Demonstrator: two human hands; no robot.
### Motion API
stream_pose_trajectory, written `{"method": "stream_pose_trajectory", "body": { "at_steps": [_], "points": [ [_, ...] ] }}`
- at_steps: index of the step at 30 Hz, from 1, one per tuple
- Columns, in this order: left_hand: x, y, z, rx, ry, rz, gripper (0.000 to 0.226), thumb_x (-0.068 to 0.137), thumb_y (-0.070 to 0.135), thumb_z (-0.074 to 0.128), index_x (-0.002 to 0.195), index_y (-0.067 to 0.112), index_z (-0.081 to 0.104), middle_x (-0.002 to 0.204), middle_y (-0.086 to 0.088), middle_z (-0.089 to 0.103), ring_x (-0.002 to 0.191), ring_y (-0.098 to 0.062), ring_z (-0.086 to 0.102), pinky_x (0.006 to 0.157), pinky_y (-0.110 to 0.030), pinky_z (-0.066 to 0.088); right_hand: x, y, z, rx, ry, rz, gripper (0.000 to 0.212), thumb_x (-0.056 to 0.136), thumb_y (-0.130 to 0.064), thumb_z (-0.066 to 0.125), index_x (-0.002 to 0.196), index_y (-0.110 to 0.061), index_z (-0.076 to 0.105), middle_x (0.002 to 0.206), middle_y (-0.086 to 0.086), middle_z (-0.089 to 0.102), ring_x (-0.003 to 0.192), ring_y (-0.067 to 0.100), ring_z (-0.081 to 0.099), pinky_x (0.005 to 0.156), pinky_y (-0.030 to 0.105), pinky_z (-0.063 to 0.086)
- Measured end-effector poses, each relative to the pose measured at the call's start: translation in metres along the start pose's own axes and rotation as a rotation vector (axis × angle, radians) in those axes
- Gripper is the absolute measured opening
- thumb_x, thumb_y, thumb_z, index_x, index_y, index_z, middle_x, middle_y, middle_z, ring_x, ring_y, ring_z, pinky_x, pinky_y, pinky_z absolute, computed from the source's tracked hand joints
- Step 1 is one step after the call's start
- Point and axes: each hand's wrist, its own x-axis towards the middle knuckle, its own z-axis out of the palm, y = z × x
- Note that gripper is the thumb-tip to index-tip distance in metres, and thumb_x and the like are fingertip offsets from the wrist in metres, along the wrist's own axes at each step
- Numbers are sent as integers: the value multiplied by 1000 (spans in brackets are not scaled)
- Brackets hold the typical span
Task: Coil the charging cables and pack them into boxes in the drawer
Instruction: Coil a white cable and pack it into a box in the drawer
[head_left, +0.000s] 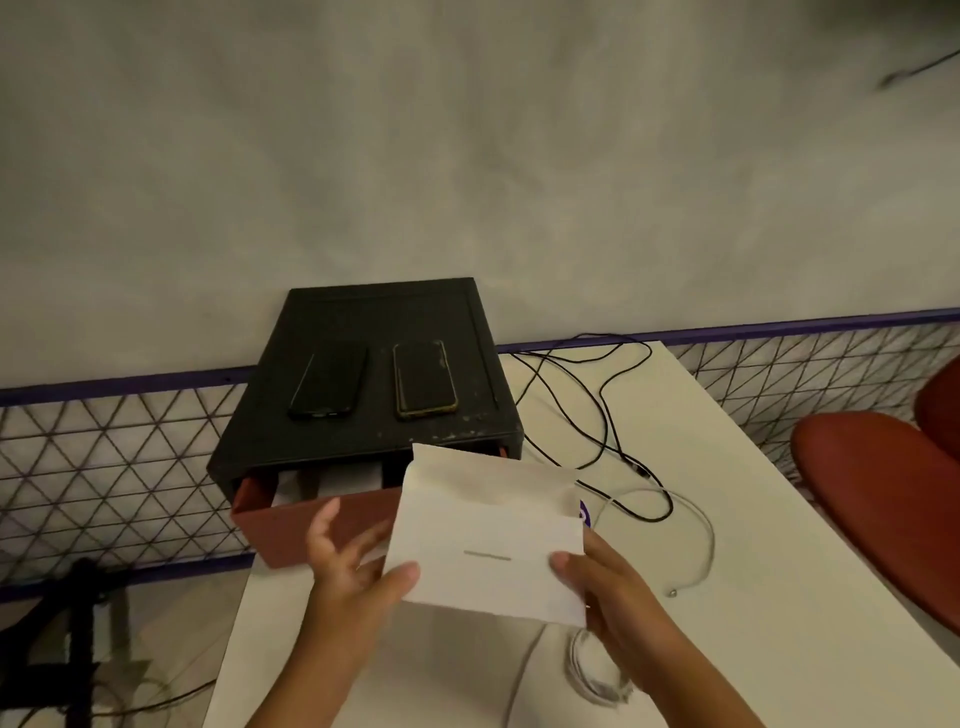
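Note:
A white box (488, 525) hangs above the table in front of the drawer, held by both hands. My left hand (353, 566) grips its left edge, thumb on the front face and fingers spread behind. My right hand (608, 587) grips the right edge with the thumb on top. The red-brown drawer (291, 525) stands pulled out of a black cabinet (374, 322), and white boxes (337, 480) show inside it. A black cable (597, 410) sprawls loose on the white table (769, 597). A white cable (701, 519) curves to the right, and a coiled white cable (597, 680) lies under my right wrist.
Two dark phones (327, 379) (423, 378) lie on top of the cabinet. A red chair (883, 499) stands at the table's right side. Behind the table runs a wire-mesh fence (119, 467) with a purple rail. The table's left edge drops off near my left forearm.

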Motion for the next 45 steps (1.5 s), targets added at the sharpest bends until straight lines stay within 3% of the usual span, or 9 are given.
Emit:
{"method": "stream_pose_trajectory", "body": {
  "at_steps": [9,13,21,24,27,30,34,39,45],
  "points": [
    [-2,2,0,416,-362,21,95,66,-2,76,117,62,29,117,19,50,104,-11,56,83,-27,48,-10,-8,-33,-125,5,-104,35,79,-26,63,114,-27,64,102,0,71,94,18,66,75,26,52],
    [1,1,-4,456,-250,61,102,69,-13,72,122,58,21,116,15,48,107,-13,50,89,-30,42,-5,31,-60,-792,263,-66,27,82,-27,69,90,-49,56,102,-10,62,90,-1,57,84,16,42],
    [3,-8,-10,452,-211,68,101,68,-15,71,125,53,24,119,3,50,101,-6,53,75,-20,44,-14,114,-84,-1508,52,-81,34,65,-37,74,98,-39,64,119,-12,42,88,11,63,76,17,44],
    [3,-8,-9,462,-221,59,101,69,-15,71,127,52,23,119,3,49,100,-7,53,75,-20,44,-14,131,-83,-1497,97,-166,40,47,-37,77,83,-44,60,80,-20,54,44,2,56,40,13,38],
    [3,-7,-9,479,-228,57,101,69,-15,71,126,54,22,120,4,48,100,-8,53,74,-20,45,-20,139,-78,-1630,79,-298,46,62,-23,49,106,-38,49,64,-17,58,42,7,55,35,14,35],
    [4,-8,-10,509,-224,54,102,69,-13,71,123,57,21,122,2,46,103,-10,52,82,-25,44,-18,134,-79,-1659,72,-307,68,43,-22,77,103,-43,55,60,-15,56,37,8,50,33,13,32],
    [6,-8,-14,577,-189,54,104,70,-12,72,124,59,19,127,0,44,114,-18,48,89,-30,44,-21,66,-64,-1388,158,-293,37,83,-47,56,119,-49,48,75,-23,65,62,-2,61,55,9,42],
    [2,-2,-9,814,-178,80,102,74,-2,72,135,54,12,119,5,44,99,-9,52,81,-28,47,-25,-32,-41,-845,18,-291,45,86,-3,58,88,-47,68,79,-23,69,71,-4,60,68,15,47],
    [-9,2,-3,1002,-316,174,104,78,7,69,114,73,-3,143,2,39,123,-18,48,94,-28,46,-18,-81,-15,-1096,-48,-411,31,91,-9,55,106,-33,68,99,-18,68,91,2,61,79,18,47]
  ]
}}
